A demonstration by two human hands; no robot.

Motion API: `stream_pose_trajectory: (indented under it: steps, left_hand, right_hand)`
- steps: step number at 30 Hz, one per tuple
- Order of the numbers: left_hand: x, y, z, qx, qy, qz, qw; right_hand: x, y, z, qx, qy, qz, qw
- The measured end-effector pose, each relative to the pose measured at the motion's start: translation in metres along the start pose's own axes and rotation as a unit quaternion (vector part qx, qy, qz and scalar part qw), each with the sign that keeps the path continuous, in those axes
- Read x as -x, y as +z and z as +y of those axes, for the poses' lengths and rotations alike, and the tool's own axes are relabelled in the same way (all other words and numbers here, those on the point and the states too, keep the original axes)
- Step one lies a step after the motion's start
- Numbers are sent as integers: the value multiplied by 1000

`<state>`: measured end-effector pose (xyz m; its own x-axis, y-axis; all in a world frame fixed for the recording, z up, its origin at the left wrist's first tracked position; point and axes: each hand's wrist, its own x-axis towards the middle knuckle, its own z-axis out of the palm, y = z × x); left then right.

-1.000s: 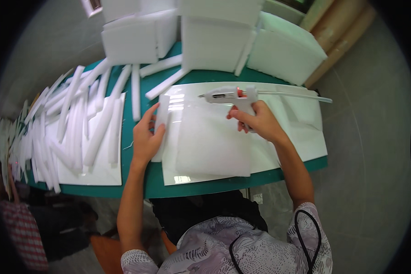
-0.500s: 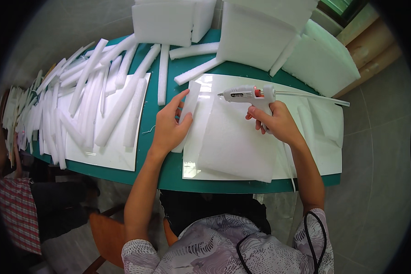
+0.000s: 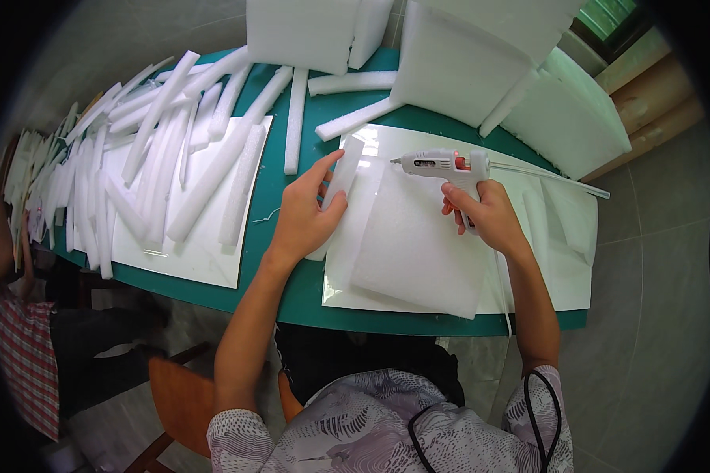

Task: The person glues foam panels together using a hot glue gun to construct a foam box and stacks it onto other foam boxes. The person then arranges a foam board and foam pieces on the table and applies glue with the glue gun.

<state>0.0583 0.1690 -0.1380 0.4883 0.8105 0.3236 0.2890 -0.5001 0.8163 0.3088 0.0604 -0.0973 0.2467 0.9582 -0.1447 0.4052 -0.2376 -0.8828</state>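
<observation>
My left hand (image 3: 304, 217) grips a long white foam strip (image 3: 345, 169) from its left side, thumb and fingers around it. The strip is over the left edge of a glossy white board (image 3: 339, 288), slanting away from me. In my right hand (image 3: 491, 219) is a white hot glue gun (image 3: 440, 164) with orange-red parts, its nozzle pointing left toward the strip. A gap separates the nozzle from the strip. Below the gun, a flat white foam sheet (image 3: 414, 252) covers the middle of the board. A clear glue stick (image 3: 556, 175) extends from the gun's rear.
Many foam strips (image 3: 162, 173) lie piled on a second white board (image 3: 205, 264) to the left. Large foam blocks (image 3: 465, 71) stand along the far side of the green table (image 3: 292, 303). Another person in a checked shirt (image 3: 25, 355) sits at far left, beside a wooden chair (image 3: 180, 402).
The whole view has shifted slightly, so the table's things appear farther right. My hands keep hold of the foam strip and glue gun, with little movement between them.
</observation>
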Motion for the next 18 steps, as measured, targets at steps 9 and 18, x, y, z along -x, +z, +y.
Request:
stream_pose_trajectory:
  steps: [9,18]
  left_hand:
    - [0,0,0,10,-6,-1,1000]
    - [-1,-1,-1,5,-9,0,1000]
  right_hand:
    - [1,-1,-3,10,20,-3,1000]
    - [16,-4,-11,-1,10,-27,1000]
